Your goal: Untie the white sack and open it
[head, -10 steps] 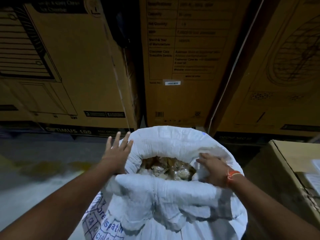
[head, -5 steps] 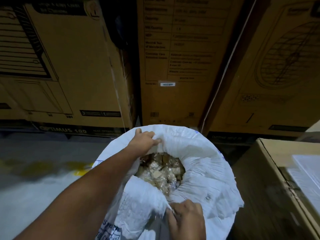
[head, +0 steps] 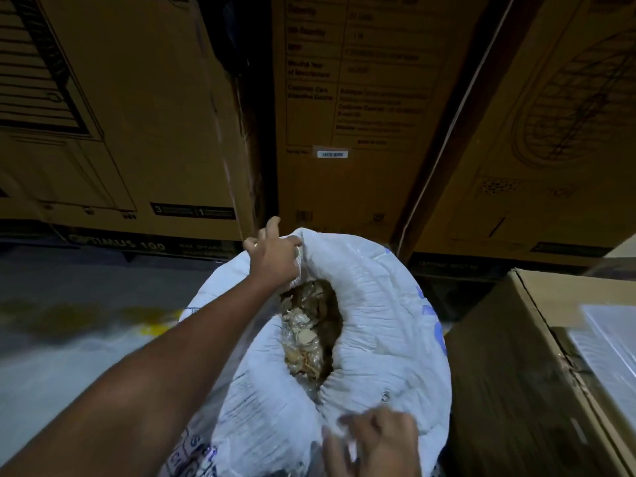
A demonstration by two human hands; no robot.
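The white sack (head: 385, 325) stands upright in front of me, its top rolled down into a thick rim with blue print on its sides. The mouth is pulled into a long narrow slit, showing brownish and pale plastic-wrapped contents (head: 309, 332). My left hand (head: 275, 259) grips the far edge of the rim, fingers curled over the fabric. My right hand (head: 375, 442) pinches the near edge of the rim at the bottom of the view.
Tall brown cardboard cartons (head: 361, 115) stand in a row right behind the sack. Another cardboard box (head: 537, 373) sits close on the right. Grey floor (head: 69, 339) with a yellow mark lies to the left.
My left hand went from the sack's left side to the far rim. My right hand went from the right side to the near rim. The round mouth is now stretched into a slit.
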